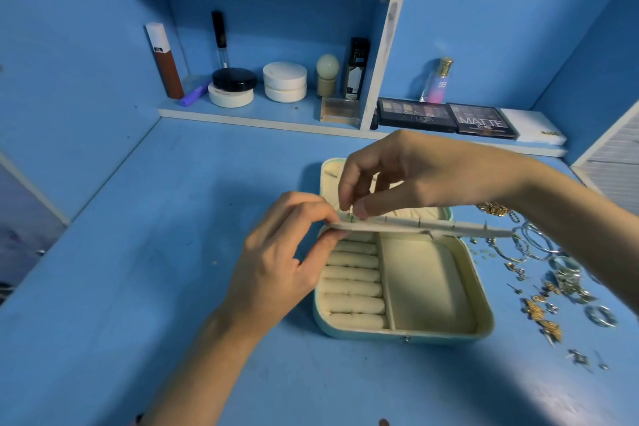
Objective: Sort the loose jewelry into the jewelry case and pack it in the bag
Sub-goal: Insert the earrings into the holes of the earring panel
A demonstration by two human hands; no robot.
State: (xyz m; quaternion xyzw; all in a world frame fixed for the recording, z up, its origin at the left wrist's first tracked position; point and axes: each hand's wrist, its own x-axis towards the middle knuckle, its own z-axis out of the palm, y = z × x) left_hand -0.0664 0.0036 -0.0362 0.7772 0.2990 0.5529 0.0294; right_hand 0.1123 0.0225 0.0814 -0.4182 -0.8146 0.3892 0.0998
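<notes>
Here left hand (276,252) pinches panel (415,227) edge; right hand (415,176) pinches stud (350,217) there.

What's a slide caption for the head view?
Left hand holds the earring panel over the open jewelry case while right hand pinches a stud post on it; loose jewelry lies alongside.

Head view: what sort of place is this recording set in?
Probably a home vanity or dressing desk: shelves hold cosmetic jars and eyeshadow palettes, and an open jewelry case sits on the desk beside loose jewelry.
</notes>
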